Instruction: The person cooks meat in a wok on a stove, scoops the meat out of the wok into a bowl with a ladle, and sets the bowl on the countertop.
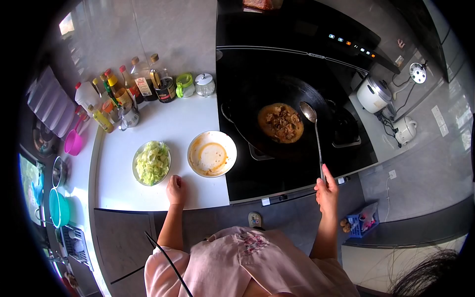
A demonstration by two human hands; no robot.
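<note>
The hood has a pale badge on its front trim that looks like a brand name, but I can't make out the letters from my end. Its row of lit icons shows white and orange, too small for me to decipher. On the table, the bottles against the wall carry labels; one pale label on a dark bottle has printing that I can't read, and those at the back are partly hidden by the ones in front.

My right hand is closed around the end of the ladle, thumb along the handle. The ladle's head is over the wok, to the right of the stew; I can't tell if it touches the wall. The stew sits in the wok's bottom, brown and lumpy, its ingredients hard to pick out. The wok's black rim melts into the black hob.

My left hand is loosely curled at the table's front edge, near the plate of chopped greens. I see nothing in it, though its palm is hidden from me. The bowl, streaked with orange sauce, stands between that plate and the hob.

At the far left, the teal basin is clear enough, but things beyond it fade into the lens's dark border. Blurred hair intrudes at lower right.
</note>
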